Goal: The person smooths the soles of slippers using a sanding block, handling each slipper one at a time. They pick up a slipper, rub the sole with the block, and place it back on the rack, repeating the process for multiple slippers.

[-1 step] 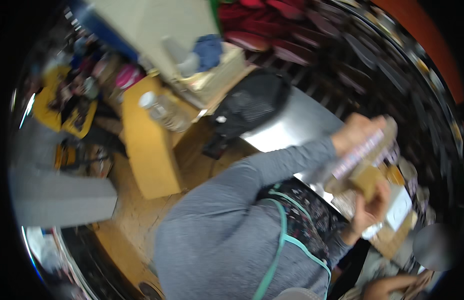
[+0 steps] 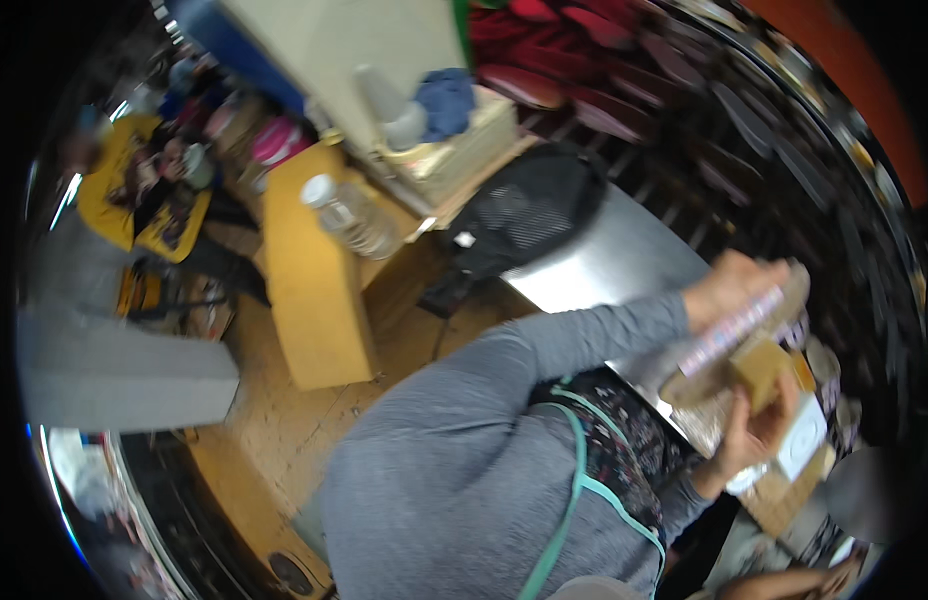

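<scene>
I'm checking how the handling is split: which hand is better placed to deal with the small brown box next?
Probably the right. The right hand already cups the small brown box, while the left hand is busy gripping the long package above it.

I hold a long tan package (image 2: 729, 340) with a pale printed label, and a small brown box (image 2: 756, 368). A white-labelled flat carton (image 2: 802, 440) lies just below them.

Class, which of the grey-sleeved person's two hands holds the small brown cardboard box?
The right hand, lower in the picture, holds the small brown cardboard box; the left hand grips a long printed packet instead.
</scene>
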### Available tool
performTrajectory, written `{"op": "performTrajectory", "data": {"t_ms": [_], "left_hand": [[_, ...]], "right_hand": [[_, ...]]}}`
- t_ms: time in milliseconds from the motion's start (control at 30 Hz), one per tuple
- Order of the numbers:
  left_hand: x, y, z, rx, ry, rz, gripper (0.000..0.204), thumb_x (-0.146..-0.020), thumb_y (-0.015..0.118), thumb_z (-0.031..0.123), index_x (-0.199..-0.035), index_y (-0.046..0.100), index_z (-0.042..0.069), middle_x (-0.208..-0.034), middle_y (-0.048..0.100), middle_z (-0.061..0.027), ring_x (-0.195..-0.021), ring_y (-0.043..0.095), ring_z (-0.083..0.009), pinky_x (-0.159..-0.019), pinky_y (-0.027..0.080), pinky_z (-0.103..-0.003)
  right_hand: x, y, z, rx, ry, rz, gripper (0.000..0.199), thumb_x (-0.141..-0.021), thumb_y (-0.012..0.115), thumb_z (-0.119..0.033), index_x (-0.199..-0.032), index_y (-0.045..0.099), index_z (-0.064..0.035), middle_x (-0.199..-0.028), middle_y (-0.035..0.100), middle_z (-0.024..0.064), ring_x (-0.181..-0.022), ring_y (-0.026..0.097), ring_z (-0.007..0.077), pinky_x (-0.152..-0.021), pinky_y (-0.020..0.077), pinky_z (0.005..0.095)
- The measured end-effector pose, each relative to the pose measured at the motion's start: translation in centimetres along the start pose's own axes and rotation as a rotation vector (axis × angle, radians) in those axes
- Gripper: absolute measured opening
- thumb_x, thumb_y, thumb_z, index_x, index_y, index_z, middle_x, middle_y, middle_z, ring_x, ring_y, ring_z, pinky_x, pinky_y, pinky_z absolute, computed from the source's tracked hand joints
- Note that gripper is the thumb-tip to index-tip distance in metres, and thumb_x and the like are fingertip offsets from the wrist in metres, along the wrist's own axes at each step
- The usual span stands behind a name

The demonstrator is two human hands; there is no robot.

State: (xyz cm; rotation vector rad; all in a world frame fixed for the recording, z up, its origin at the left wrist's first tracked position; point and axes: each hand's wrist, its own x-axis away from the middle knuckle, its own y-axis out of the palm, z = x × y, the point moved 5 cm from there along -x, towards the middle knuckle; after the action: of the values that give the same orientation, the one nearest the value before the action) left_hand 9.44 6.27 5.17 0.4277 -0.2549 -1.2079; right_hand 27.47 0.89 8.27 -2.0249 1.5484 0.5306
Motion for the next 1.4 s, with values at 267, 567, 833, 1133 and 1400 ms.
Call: {"op": "performTrajectory", "data": {"t_ms": [267,567,833,1133,1400], "left_hand": [[-0.6,-7.0,3.2,0.106,0.195,0.234,0.047,-0.09,0.064,0.046,-0.063,0.065,0.006,-0.063,0.058,0.003,-0.053,0.048,-0.004,-0.047,0.038,-0.025],[1.7,-11.6,8.8,0.238,0.531,0.483,0.046,-0.098,0.054,0.041,-0.067,0.064,0.007,-0.061,0.058,0.0056,-0.053,0.048,-0.0021,-0.049,0.039,-0.021],[2.9,-11.5,9.4,0.19,0.659,0.493,0.047,-0.099,0.05,0.04,-0.076,0.067,0.004,-0.069,0.065,0.0007,-0.059,0.056,-0.0039,-0.054,0.044,-0.021],[1.4,-10.3,6.4,0.375,0.347,0.369,0.046,-0.099,0.047,0.043,-0.099,0.066,0.002,-0.086,0.068,-0.0037,-0.072,0.063,-0.0092,-0.065,0.051,-0.023],[0.7,-8.6,4.0,0.428,0.217,0.248,0.053,-0.099,0.043,0.048,-0.105,0.062,-0.001,-0.09,0.068,-0.0084,-0.074,0.066,-0.0135,-0.065,0.056,-0.026]], "right_hand": [[1.0,6.1,0.1,0.072,-0.12,-0.188,0.047,-0.066,0.071,0.01,-0.11,0.062,-0.0021,-0.115,0.058,0.0169,-0.109,0.057,0.0289,-0.096,0.0437,0.0394],[1.6,9.5,-1.5,0.072,-0.051,-0.137,0.041,-0.064,0.075,0.003,-0.104,0.067,-0.0035,-0.105,0.064,0.0167,-0.095,0.063,0.0276,-0.083,0.0497,0.0342],[2.3,10.2,-1.5,0.048,-0.112,-0.175,0.047,-0.059,0.078,0.0,-0.104,0.068,-0.0061,-0.103,0.065,0.0155,-0.09,0.062,0.0263,-0.078,0.0478,0.035],[-1.9,7.7,-1.6,0.131,-0.206,-0.046,0.046,-0.063,0.079,-0.003,-0.108,0.067,-0.0051,-0.106,0.064,0.0176,-0.097,0.064,0.0286,-0.082,0.052,0.0363],[-2.7,8.9,-2.3,0.39,-0.272,-0.217,0.046,-0.06,0.076,-0.008,-0.106,0.072,-0.0118,-0.104,0.063,0.0113,-0.091,0.061,0.0268,-0.084,0.0478,0.0363]]}}
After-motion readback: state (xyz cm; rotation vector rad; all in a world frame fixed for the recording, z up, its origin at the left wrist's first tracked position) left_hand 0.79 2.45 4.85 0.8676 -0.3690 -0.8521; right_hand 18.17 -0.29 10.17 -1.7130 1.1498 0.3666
